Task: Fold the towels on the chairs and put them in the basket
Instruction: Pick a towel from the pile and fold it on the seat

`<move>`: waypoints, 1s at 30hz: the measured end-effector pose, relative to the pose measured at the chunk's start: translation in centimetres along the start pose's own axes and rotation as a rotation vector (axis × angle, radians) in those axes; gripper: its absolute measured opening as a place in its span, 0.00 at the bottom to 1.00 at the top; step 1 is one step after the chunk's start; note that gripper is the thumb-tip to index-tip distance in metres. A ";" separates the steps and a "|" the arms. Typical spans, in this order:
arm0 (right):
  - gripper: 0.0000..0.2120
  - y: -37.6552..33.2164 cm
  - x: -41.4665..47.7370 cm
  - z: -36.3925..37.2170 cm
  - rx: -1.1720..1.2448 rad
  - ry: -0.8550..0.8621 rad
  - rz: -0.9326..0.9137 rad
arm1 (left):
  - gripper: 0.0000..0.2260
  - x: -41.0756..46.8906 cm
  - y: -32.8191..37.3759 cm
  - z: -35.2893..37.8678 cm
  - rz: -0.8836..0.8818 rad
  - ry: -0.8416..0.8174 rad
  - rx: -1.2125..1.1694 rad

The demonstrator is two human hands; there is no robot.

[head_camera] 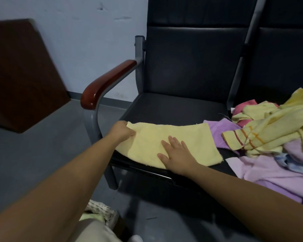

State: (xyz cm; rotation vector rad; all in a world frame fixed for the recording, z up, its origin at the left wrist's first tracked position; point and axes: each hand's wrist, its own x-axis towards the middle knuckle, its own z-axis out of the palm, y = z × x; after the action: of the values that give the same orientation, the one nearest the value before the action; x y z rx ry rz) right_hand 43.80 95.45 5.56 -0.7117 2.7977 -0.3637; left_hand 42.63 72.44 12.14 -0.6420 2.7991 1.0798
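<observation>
Towel: yellow towel (171, 142) lay on the chair seat (173, 107), long axis left-right.
Left hand (123, 131): pinched its left end.
Right hand (177, 151): flat, fingers spread, pressed mid-towel.

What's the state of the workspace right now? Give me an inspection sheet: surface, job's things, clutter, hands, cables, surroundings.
Surface: black chair seat, bare behind the towel.
Job's things: yellow towel lies flat at the seat's front edge; pile of loose towels, yellow, purple and pink, to its right.
Clutter: woven item at the bottom edge, possibly the basket; cannot tell.
Hands: left hand grips the towel's left edge; right hand lies flat on it, fingers straight.
Cables: nothing seen.
Surroundings: wooden armrest, brown board against the wall, grey floor.
</observation>
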 end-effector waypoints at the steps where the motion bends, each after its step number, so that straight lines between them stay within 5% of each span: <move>1: 0.31 -0.1 -0.2 -0.5 0.093 0.002 0.002 | 0.18 -0.4 0.7 -0.2 0.040 0.009 0.018; 6: 0.18 0.2 0.0 -3.3 0.972 0.238 0.252 | 0.23 -3.2 5.3 1.1 0.289 0.012 0.159; 8: 0.20 0.4 0.2 -4.0 1.375 0.187 0.374 | 0.20 -4.4 6.4 2.4 0.336 -0.089 0.100; 10: 0.22 0.4 0.0 -4.0 1.519 0.145 0.442 | 0.15 -5.1 6.1 3.4 0.312 -0.184 -0.104; 15: 0.13 0.5 0.6 -2.6 1.161 0.086 0.435 | 0.08 -4.5 3.1 3.9 0.264 -0.031 0.041; 22: 0.21 0.0 0.6 -4.1 0.860 0.316 0.299 | 0.11 -3.0 1.2 4.5 0.129 0.018 0.136; 25: 0.25 0.6 -0.5 -3.3 0.526 0.203 0.303 | 0.13 -2.5 1.3 5.2 0.051 -0.024 -0.045; 28: 0.26 1.1 -1.5 -3.1 0.132 0.309 0.157 | 0.16 -2.2 1.8 5.7 -0.080 -0.057 -0.348; 30: 0.25 1.8 -1.9 -3.3 0.060 0.287 0.035 | 0.19 -2.3 2.0 6.0 -0.099 -0.090 -0.327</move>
State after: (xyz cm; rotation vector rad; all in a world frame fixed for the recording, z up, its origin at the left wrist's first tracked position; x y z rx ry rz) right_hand 43.68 98.51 8.40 -0.6411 3.0456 -0.5835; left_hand 43.44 78.55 9.34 -0.7301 2.5066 1.5200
